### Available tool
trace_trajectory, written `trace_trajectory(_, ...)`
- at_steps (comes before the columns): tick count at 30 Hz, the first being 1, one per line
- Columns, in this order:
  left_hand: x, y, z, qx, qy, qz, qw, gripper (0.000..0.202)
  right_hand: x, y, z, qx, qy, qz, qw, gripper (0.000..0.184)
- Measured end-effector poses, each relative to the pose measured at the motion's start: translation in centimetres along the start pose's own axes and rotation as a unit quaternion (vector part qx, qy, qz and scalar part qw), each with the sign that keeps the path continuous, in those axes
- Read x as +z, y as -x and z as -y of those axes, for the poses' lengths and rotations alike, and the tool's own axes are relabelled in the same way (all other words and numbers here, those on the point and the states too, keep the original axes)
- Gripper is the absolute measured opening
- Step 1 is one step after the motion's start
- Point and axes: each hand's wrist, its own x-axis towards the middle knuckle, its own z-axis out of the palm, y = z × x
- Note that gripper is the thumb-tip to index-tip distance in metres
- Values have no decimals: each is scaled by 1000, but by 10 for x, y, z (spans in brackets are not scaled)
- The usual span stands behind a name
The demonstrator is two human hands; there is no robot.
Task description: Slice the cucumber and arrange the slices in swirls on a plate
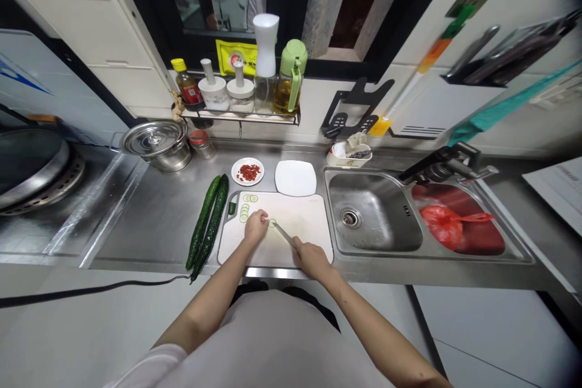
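On the steel table, a white cutting board lies flat in front of the person, to the left of the double sink. The right hand is closed around the handle of a knife, whose blade slants up and left across the board. At the blade's tip lies a thin cucumber slice, near the middle of the board. The left hand is above the board with its fingers drawn together just beside that slice; whether they pinch anything cannot be told.

Further cucumber slices sit at the board's upper left: a short row near the far edge and an overlapping stack nearer the left hand. A dark green cucumber piece is at the board's corner.

Two whole cucumbers, one on the left and one on the right, lie side by side left of the board. Beyond the board stand a small round plate bearing chopped red pieces and a white square plate. A red plastic bag rests in the right basin. A lidded steel pot stands farther back, left.
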Motion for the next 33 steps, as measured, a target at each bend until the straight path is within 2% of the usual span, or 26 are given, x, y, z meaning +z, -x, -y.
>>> trace_trajectory(15, -3, 0, -3, -13, -7, 11, 1000, 15, 1, -3, 6, 10, -15, 30, 999, 35)
trace_trajectory(33, -2, -2, -2, -9, -7, 12, 1000, 16, -11, -12, 10, 10, -28, 55, 998, 39)
